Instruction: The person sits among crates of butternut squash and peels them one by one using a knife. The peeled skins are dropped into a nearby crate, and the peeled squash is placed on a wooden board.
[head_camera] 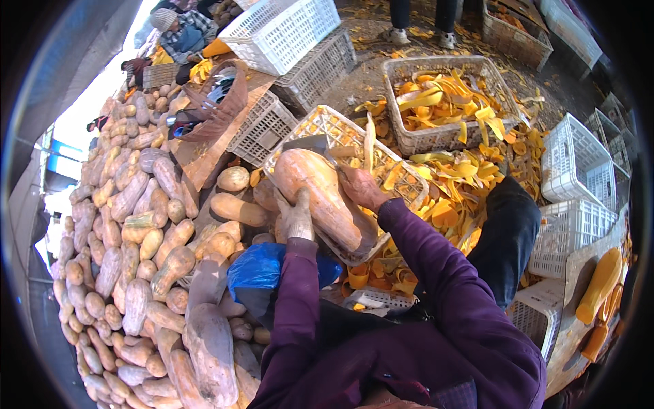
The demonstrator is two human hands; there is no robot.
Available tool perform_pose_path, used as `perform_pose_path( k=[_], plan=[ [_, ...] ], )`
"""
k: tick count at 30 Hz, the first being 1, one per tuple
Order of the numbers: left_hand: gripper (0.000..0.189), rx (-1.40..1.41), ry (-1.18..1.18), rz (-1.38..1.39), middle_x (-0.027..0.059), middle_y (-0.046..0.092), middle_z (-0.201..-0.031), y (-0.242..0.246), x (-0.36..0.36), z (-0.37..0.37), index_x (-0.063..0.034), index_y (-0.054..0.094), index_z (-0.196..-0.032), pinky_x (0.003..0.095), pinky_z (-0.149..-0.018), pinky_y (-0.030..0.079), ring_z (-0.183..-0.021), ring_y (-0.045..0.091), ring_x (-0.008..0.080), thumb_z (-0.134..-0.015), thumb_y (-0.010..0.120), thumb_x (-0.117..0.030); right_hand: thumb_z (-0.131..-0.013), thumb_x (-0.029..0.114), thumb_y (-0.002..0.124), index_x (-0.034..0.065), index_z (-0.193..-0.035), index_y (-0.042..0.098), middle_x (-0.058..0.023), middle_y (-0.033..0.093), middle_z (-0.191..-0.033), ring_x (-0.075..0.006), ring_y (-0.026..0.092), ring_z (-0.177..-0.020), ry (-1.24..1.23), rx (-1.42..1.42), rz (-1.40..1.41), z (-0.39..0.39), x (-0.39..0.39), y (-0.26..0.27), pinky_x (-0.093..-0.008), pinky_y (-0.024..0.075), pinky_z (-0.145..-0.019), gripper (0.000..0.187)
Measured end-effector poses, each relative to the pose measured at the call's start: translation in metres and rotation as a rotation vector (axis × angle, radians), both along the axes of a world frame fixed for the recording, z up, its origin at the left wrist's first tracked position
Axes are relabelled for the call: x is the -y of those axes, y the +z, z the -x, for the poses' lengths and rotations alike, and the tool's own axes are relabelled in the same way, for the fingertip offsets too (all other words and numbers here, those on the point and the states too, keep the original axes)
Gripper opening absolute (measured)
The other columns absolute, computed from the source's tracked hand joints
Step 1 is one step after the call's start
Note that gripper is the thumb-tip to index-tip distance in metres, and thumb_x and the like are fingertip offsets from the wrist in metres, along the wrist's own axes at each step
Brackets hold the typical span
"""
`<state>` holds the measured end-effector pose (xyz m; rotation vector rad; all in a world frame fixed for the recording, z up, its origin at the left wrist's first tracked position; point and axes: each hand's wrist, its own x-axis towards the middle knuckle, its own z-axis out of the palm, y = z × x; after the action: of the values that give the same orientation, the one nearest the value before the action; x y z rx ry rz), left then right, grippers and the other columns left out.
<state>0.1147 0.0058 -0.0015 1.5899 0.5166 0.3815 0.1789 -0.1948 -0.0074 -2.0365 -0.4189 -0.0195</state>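
Observation:
A large tan neck pumpkin (314,186) lies slantwise before me over a white plastic crate (409,176), its rounded end pointing away. My left hand (298,217), in a pale knit glove, grips its left side with the thumb on top. My bare right hand (360,186) is at its right side, fingers curled. From there the broad metal blade of a knife (309,143) reaches across beyond the rounded end; its handle is hidden in my hand. A pale peel strip (370,143) stands up just past my right hand. Blue plastic sheeting (255,268) lies by my left forearm.
Unpeeled pumpkins (135,301) are heaped along my left. A crate of orange peelings (398,120) stands ahead right, with loose peelings (449,179) around it. A wicker basket (225,102) rests on a board. Peeled pumpkins (600,286) lie far right. Other people (186,36) are farther off.

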Motion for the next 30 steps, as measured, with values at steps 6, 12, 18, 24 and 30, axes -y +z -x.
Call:
perform_pose_path(
  k=[6,12,18,24,30],
  plan=[
    [0.101,0.010,-0.204,-0.749,0.0284,0.036,-0.164,0.039,0.004,-0.035,-0.0002,0.031,-0.163,0.0438,-0.123,0.036,-0.150,0.039,0.0438,-0.080,0.084,-0.027,-0.105,0.039,0.054,-0.0033,-0.105,0.072,-0.0293,0.071,-0.090,-0.0461,0.071,-0.090,0.199,-0.048,0.305,-0.100,-0.005,0.024,-0.0532,0.0551,-0.083,0.046],
    [0.084,-0.044,-0.175,-1.019,0.0228,0.037,-0.162,0.035,0.042,-0.044,-0.0003,0.040,-0.156,0.0475,-0.124,0.033,-0.151,0.035,0.0442,-0.087,0.078,-0.030,-0.097,0.027,0.054,-0.0020,-0.110,0.072,-0.0238,0.075,-0.107,-0.0409,0.073,-0.101,0.466,0.127,0.537,-0.169,-0.041,0.055,-0.0481,0.0571,-0.087,0.036],
    [0.073,0.057,-0.148,-0.782,0.0237,0.036,-0.163,0.035,0.023,-0.032,-0.0017,0.039,-0.158,0.0483,-0.124,0.032,-0.152,0.032,0.0427,-0.099,0.068,-0.034,-0.091,0.021,0.061,-0.0017,-0.080,0.073,-0.0215,0.075,-0.088,-0.0380,0.075,-0.084,0.553,0.336,0.562,-0.133,-0.037,0.069,-0.0476,0.0581,-0.072,0.028],
    [0.061,0.027,-0.149,-0.732,0.0274,0.035,-0.164,0.032,0.035,-0.038,-0.0039,0.042,-0.159,0.0466,-0.125,0.029,-0.153,0.032,0.0429,-0.106,0.056,-0.028,-0.089,0.020,0.063,-0.0015,-0.078,0.072,-0.0221,0.072,-0.078,-0.0400,0.073,-0.076,0.292,0.343,0.463,-0.078,-0.007,0.049,-0.0478,0.0575,-0.067,0.025],
    [0.060,0.075,-0.136,-0.820,0.0283,0.034,-0.164,0.019,0.023,-0.046,-0.0064,0.043,-0.159,0.0470,-0.126,0.028,-0.153,0.032,0.0436,-0.107,0.050,-0.036,-0.094,0.012,0.056,-0.0032,-0.087,0.057,-0.0220,0.063,-0.073,-0.0391,0.065,-0.062,0.058,0.450,0.295,0.028,0.023,0.027,-0.0467,0.0530,-0.057,0.017]
  ],
)
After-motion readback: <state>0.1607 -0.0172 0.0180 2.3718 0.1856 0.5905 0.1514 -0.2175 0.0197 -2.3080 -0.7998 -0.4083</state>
